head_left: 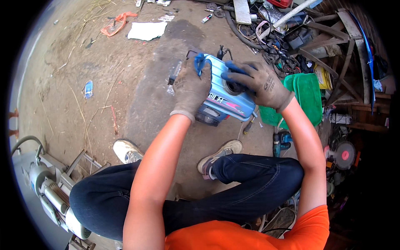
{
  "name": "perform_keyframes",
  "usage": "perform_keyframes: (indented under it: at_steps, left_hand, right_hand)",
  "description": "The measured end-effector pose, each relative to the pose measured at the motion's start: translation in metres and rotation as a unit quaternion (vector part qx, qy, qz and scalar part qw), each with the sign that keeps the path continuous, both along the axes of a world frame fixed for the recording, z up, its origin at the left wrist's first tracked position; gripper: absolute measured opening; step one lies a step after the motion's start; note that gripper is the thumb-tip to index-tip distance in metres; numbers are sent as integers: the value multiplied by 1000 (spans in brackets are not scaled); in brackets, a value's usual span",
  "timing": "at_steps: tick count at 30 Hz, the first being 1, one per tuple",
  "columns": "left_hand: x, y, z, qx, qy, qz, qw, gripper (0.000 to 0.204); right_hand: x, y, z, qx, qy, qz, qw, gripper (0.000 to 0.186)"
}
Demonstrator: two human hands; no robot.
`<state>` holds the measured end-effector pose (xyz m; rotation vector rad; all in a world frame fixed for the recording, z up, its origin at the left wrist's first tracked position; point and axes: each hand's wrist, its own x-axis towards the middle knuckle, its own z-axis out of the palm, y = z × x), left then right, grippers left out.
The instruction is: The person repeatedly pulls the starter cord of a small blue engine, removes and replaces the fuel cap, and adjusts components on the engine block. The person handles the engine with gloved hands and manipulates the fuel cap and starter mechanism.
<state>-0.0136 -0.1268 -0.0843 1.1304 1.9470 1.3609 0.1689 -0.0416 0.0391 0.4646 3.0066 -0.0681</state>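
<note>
A small portable generator (218,75) with a light blue, ribbed tank stands on the ground ahead of me. Both my hands wear brown gloves with blue fingertips. Over the tank's left part is my left hand (191,83), its fingers curled together; whatever they pinch is too small to make out. My right hand (266,85) reaches over the tank from the right, fingers stretched across a round black filler fitting (234,88). Its thumb is mostly hidden, and I cannot tell whether the fingers press on the fitting.
Right of the generator lie a green plastic sheet-like piece (308,93), a screwdriver (248,126) and a teal cordless drill (281,143). Cables and scrap (287,37) heap up at the far right. A white sheet (146,31) and orange bag (118,23) lie far left; a motorised machine (52,193) stands near left.
</note>
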Motion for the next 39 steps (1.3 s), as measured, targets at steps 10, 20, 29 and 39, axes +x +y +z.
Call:
perform_keyframes:
  at_steps: [10, 20, 29, 39]
  left_hand:
    - [-1, 0, -6, -5, 14, -4, 1000, 48]
    - [0, -1, 1, -22, 19, -12, 1000, 49]
    - [0, -1, 1, -16, 31, -2, 999, 47]
    - [1, 0, -3, -1, 14, -3, 1000, 45]
  right_hand:
    - [-8, -14, 25, -33, -84, -27, 996, 90]
    - [-18, -3, 15, -10, -110, 22, 994, 67]
    - [-22, -5, 11, 47, -141, 12, 989, 68]
    - [-40, -32, -3, 6, -172, -288, 942, 80]
